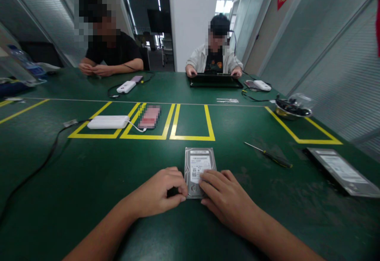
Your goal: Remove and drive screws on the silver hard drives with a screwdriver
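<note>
A silver hard drive (203,160) with a white printed label lies on the green table in front of me, label up. My left hand (166,189) is at its left edge, thumb and curled fingers closed together on the near left corner. From the right, my right hand (224,193) reaches over the drive. Its fingers lie across the lower right of the label, and the thumb sits by the near right corner. The drive's right edge and part of its label are hidden under those fingers.
A screwdriver (268,155) and a second hard drive (341,170) lie to the right. Behind are yellow tape frames, a white power bank (108,122), a phone (150,117) and a metal bowl (292,112) of dark items. Two people sit across the table; one holds a black panel (216,80).
</note>
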Motion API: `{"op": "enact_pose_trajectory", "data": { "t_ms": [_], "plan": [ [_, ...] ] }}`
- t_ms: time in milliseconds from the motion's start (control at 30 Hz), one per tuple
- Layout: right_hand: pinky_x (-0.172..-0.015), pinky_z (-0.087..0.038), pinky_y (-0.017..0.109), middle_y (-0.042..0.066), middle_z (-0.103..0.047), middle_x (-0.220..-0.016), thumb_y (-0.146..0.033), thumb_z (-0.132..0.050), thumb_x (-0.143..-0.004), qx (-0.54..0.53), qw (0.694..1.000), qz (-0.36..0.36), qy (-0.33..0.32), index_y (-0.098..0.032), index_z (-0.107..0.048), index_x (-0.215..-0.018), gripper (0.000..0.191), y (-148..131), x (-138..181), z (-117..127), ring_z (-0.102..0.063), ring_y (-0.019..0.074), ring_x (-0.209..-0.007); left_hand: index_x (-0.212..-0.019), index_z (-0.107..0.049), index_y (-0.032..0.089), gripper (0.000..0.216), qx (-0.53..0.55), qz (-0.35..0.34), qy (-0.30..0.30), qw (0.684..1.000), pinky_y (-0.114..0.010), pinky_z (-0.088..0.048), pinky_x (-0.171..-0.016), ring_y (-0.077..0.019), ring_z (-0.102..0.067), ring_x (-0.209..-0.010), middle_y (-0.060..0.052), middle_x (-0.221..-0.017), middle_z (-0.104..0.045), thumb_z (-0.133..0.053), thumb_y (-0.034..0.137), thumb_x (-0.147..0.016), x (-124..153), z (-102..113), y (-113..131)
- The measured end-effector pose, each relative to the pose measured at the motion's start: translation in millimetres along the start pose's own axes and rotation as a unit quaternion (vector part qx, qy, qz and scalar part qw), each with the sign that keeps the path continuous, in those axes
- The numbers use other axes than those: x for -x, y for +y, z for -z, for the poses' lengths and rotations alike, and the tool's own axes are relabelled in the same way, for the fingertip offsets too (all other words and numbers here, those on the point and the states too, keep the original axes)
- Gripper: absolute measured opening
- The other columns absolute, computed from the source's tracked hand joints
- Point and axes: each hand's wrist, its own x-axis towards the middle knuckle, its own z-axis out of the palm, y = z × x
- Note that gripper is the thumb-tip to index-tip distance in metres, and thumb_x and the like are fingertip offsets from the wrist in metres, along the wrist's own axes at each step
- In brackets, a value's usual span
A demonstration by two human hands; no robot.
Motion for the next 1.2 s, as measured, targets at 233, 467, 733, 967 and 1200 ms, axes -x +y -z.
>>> {"op": "enact_pose_trajectory", "data": {
  "t_ms": [233, 467, 733, 967, 1200],
  "plan": [
    [-0.092, -0.038, 0.04, 0.01, -0.06, -0.122, -0.026, -0.049, -0.1, -0.016, 0.999, -0.001, 0.052, -0.016, -0.061, -0.116, 0.023, 9.8, -1.0, 11.2, -0.052, 0.0247, -0.112, -0.085, -0.064, 0.019, 0.011, 0.004, 0.005, 0.007, 1.0, -0.029, -0.041, -0.078, -0.016, -0.057, -0.08, 0.0, -0.083, -0.066, -0.061, 0.01, -0.081, 1.9, -2.4, -4.6],
    [-0.09, -0.045, 0.041, 0.015, -0.06, -0.111, -0.025, -0.045, -0.098, 0.213, 0.935, -0.273, 0.073, -0.012, -0.064, -0.112, 0.028, 79.7, 15.5, 47.7, -0.055, 0.0285, -0.102, -0.082, -0.064, 0.018, 0.015, 0.012, 0.002, 0.009, 1.0, -0.028, -0.041, -0.077, -0.0151, -0.056, -0.079, 0.001, -0.082, -0.065, -0.062, 0.006, -0.075, 1.3, -1.8, -5.3],
    [-0.072, -0.048, 0.047, 0.02, -0.063, -0.106, -0.027, -0.055, -0.091, 0.226, 0.838, -0.487, -0.101, -0.013, -0.069, -0.106, 0.025, 151.1, 61.6, 75.4, -0.061, 0.0379, -0.094, -0.08, -0.066, 0.017, 0.014, 0.034, 0.002, 0.01, 0.999, -0.023, -0.04, -0.07, -0.0121, -0.055, -0.073, 0.003, -0.076, -0.063, -0.063, 0.006, -0.073, 0.7, -4.6, -12.5],
    [-0.074, -0.048, 0.05, 0.015, -0.064, -0.113, -0.022, -0.053, -0.09, 0.164, 0.826, -0.524, -0.127, -0.021, -0.069, -0.108, 0.024, 165.9, 68.0, 74.9, -0.06, 0.0389, -0.103, -0.082, -0.068, 0.017, 0.012, 0.035, 0.026, 0.002, 0.999, -0.021, -0.038, -0.064, -0.01, -0.054, -0.07, 0.003, -0.078, -0.061, -0.065, 0.008, -0.074, 3.1, -4.8, -14.4],
    [-0.075, -0.046, 0.047, 0.019, -0.065, -0.103, -0.02, -0.057, -0.085, 0.106, 0.859, -0.499, -0.039, -0.016, -0.07, -0.1, 0.02, 166.2, 69.7, 84.1, -0.061, 0.0386, -0.098, -0.082, -0.068, 0.017, 0.012, 0.042, 0.037, -0.001, 0.998, -0.02, -0.035, -0.059, -0.0079, -0.05, -0.061, 0.005, -0.072, -0.06, -0.064, 0.008, -0.074, 3.0, -6.3, -15.1]
  ]
}}
